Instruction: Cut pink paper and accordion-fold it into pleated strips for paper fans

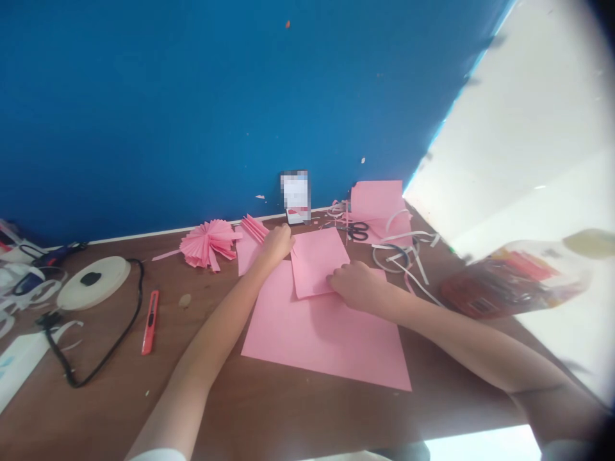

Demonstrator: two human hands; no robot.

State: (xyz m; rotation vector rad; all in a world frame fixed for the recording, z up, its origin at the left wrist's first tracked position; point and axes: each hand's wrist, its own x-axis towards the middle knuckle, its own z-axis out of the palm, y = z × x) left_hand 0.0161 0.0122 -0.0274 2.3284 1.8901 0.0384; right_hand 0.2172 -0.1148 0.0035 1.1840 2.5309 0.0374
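Note:
A smaller piece of pink paper (318,262) sits tilted over a large pink sheet (327,342) on the brown table. My left hand (277,246) is closed at its upper left edge, with the fingertips partly hidden. On its lower right edge, my right hand (358,285) has its fingers curled and pinched. Just beyond my left hand, a narrow pleated strip of pink paper (254,228) rests on another pink piece (246,256). A pink pleated paper rosette (209,244) lies farther left.
A red box cutter (150,322), a round white disc (93,283) and a black cord (108,355) are at left. Behind stand a phone (295,195) against the blue wall and scissors (358,230). White strips (418,256), pink sheets (377,198) and a plastic packet (509,282) occupy the right.

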